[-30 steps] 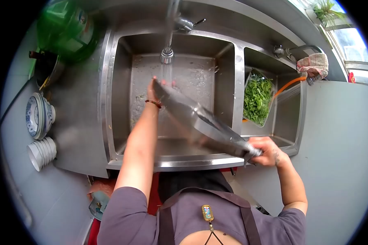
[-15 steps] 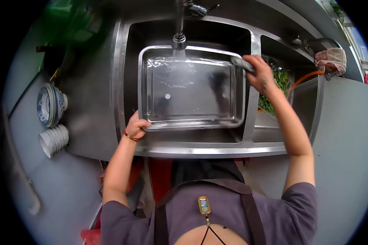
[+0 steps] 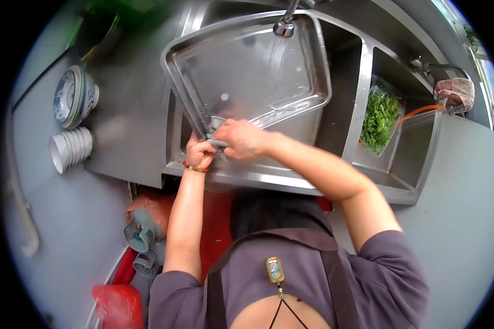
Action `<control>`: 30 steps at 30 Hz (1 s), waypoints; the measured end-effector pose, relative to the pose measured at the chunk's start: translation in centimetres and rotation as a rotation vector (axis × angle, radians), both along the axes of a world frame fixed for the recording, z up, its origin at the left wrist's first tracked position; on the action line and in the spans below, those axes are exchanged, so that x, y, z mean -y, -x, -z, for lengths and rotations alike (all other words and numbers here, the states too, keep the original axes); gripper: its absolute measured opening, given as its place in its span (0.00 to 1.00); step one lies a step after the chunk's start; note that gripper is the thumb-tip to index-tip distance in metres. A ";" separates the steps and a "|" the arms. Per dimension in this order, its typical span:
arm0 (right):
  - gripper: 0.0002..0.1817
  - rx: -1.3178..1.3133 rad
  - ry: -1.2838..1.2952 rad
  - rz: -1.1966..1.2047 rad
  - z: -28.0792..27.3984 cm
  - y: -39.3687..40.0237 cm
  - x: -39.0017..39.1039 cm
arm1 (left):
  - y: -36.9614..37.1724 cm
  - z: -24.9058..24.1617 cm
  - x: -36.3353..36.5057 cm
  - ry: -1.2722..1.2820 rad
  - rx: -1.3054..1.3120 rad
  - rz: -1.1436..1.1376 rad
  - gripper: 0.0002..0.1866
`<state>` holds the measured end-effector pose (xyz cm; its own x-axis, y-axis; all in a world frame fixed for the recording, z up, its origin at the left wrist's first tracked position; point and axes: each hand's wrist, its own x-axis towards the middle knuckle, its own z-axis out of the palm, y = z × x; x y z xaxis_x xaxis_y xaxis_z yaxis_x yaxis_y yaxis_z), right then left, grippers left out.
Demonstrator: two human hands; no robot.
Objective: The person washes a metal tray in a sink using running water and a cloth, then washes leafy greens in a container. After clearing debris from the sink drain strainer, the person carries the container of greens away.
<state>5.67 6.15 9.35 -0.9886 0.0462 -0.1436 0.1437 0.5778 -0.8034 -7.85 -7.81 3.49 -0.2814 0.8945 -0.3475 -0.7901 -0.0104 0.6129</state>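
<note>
A rectangular stainless steel pan [image 3: 247, 77] is tilted over the sink, its near-left corner closest to me. My left hand [image 3: 200, 152] grips that corner, thumb over the rim. Against the same corner my right hand [image 3: 240, 140] presses a crumpled grey cloth [image 3: 216, 125], fingers closed round it and right beside my left thumb. Water runs from the faucet [image 3: 284, 27] into the far right part of the pan. Wet glints show along the pan's inner edges.
Leafy greens [image 3: 380, 118] lie in the right-hand basin, with an orange hose [image 3: 420, 112] beside them. A checked cloth [image 3: 454, 92] hangs over the second tap. Stacked white bowls [image 3: 71, 149] and patterned bowls [image 3: 71, 97] stand at left. A red bag [image 3: 118, 306] is below.
My right hand has brought the grey cloth from the pan's right rim to its near-left corner. The pan has turned, its right side swinging away from me. My left hand still holds the corner.
</note>
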 end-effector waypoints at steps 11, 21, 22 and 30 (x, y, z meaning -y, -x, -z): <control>0.18 -0.133 -0.010 0.273 -2.4 -0.5 1.4 | -1.1 1.1 -1.3 0.071 0.309 -0.098 0.16; 0.05 -0.355 -0.671 0.418 2.3 -14.5 -8.6 | 0.7 -4.6 1.6 0.130 0.161 -0.044 0.17; 0.07 -0.301 -0.678 0.482 2.4 -14.7 -8.3 | 0.1 -5.7 1.2 0.179 0.186 -0.116 0.16; 0.09 -0.152 -0.123 0.436 1.6 -10.8 -4.1 | 0.5 -4.0 -1.1 0.246 -0.023 -0.145 0.29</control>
